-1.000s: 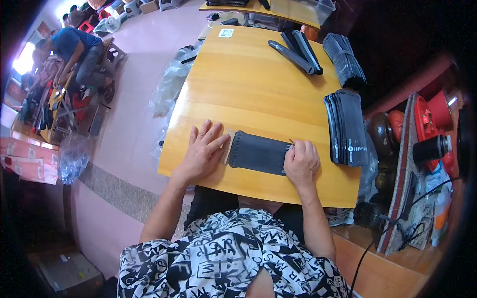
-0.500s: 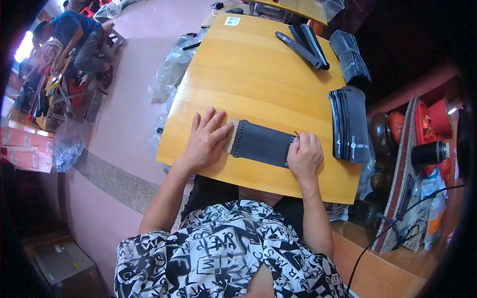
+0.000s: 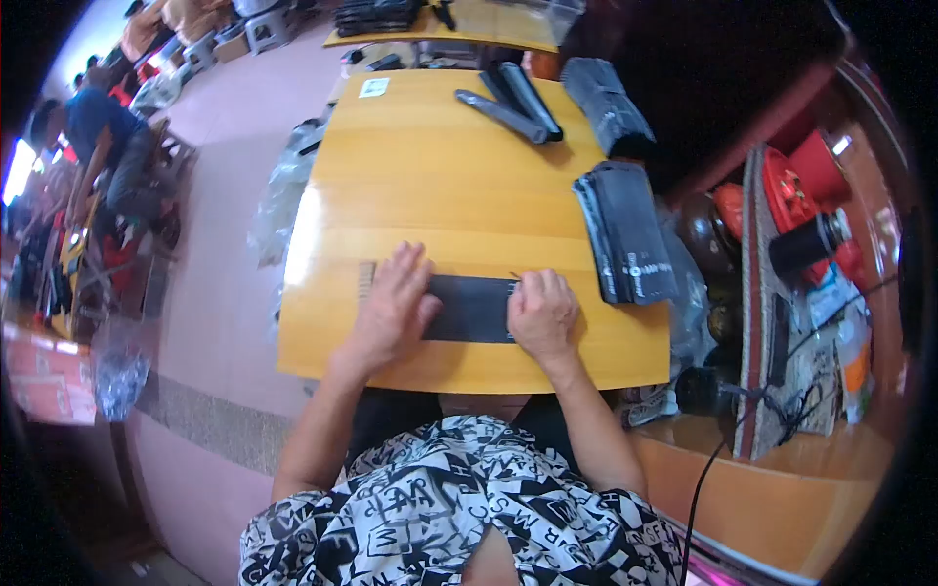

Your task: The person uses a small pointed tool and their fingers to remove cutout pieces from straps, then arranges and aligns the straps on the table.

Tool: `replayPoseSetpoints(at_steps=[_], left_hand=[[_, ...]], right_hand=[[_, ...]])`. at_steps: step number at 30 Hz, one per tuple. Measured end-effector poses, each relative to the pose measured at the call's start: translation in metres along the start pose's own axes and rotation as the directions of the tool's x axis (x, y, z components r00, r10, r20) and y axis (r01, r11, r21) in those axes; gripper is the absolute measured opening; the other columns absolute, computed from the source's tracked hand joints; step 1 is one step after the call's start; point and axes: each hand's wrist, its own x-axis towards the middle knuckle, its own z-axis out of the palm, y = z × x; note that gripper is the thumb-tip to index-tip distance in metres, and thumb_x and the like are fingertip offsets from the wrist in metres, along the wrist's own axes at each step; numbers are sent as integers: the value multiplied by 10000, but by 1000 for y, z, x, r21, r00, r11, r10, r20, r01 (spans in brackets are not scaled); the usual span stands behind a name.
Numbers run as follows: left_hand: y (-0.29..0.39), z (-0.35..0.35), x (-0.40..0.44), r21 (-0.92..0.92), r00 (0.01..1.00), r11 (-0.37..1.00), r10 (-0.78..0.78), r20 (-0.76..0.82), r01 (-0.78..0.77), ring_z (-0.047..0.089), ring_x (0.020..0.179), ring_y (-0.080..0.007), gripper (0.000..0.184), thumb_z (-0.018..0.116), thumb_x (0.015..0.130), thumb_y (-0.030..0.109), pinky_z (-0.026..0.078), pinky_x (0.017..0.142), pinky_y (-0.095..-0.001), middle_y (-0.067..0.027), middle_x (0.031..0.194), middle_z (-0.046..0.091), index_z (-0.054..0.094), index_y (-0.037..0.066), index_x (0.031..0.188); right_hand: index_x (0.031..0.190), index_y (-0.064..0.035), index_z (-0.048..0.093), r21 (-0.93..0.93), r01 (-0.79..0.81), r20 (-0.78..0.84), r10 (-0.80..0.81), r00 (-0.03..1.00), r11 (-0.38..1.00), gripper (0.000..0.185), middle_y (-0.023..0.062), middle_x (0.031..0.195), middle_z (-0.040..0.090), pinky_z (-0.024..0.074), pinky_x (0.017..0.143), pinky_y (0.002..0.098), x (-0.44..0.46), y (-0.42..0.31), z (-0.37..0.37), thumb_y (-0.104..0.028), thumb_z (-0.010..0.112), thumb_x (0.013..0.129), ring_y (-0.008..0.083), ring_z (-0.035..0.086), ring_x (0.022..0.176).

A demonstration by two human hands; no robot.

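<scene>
Black sheet [image 3: 471,311] lies flat on the table [image 3: 430,186], between our hands. Our left hand [image 3: 391,308] is blurred, fingers loosely spread over its left end, beside the tan strip [image 3: 366,280]; can't tell if it's pressing. Our right hand [image 3: 543,311] is curled at the right end, apparently pinching a thin stick [image 3: 514,274]. For a clean job we'd want even left-palm pressure and the sheet's edge square. White print on the black stack [image 3: 630,230] and the sticker [image 3: 373,88]: unreadable. Our shirt [image 3: 430,508]: block capitals, no legible brand.
</scene>
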Motion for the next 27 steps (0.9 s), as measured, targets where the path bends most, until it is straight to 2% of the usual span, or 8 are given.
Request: replayPoseSetpoints(at_steps=[4,8,11,14,17,20,23,27], left_hand=[[35,30,13,188,975,980,25,219,-68,216,1302,-387,538,491,842,303,157,1057,-494,-226,1381,275,373,39,1295],[35,30,16,223,964,972,13,265,-74,197,1313,-378,570,395,867,397,129,1049,-518,-229,1386,266,356,48,1316],[30,28,13,173,969,980,51,240,-94,200,1317,-361,514,441,875,310,143,1060,-488,-224,1389,266,370,40,1307],[13,32,-1,-255,999,967,-37,-40,26,265,1286,-376,491,508,873,278,213,1041,-473,-231,1351,327,408,-6,1260],[30,8,-20,-350,985,932,-137,-108,92,313,1260,-380,436,560,829,116,273,1027,-432,-235,1313,374,429,-60,1205],[34,13,-43,-394,977,919,-115,-182,34,394,1201,-387,376,564,798,28,330,995,-419,-251,1245,437,462,-87,1141],[34,25,-53,-392,963,920,-106,-248,0,453,1142,-390,345,552,789,-5,375,956,-414,-257,1189,475,475,-86,1116],[31,32,-54,-347,944,937,-78,-322,-41,488,1091,-387,327,558,774,-29,396,928,-415,-250,1145,497,485,-82,1088]], right_hand=[[728,-69,475,22,-6,-25,6,1000,1000,83,110,729,485,421,588,425,-1,1,-1,-118,543,721,300,516,696],[744,-56,488,65,-34,-12,35,999,997,104,117,733,490,427,600,424,-1,3,-2,-108,571,707,307,517,703],[733,-53,497,64,-49,-1,49,999,997,80,127,724,496,434,610,439,-1,3,-1,-118,544,740,319,524,711],[791,-24,532,214,-116,112,94,989,970,111,166,809,547,448,660,446,4,8,-13,-133,537,769,350,540,783],[864,0,559,212,-350,120,331,936,913,186,211,869,585,451,714,453,4,26,-32,-170,535,790,386,555,838],[886,21,564,39,-578,439,506,743,815,245,234,854,601,448,736,460,2,41,-44,-203,541,790,403,569,830],[868,37,560,72,-526,369,467,804,847,280,245,800,602,442,747,469,-5,38,-36,-230,552,784,406,582,803],[864,47,545,24,-566,397,512,762,824,292,262,837,590,437,752,478,4,16,-40,-237,551,792,408,572,829]])
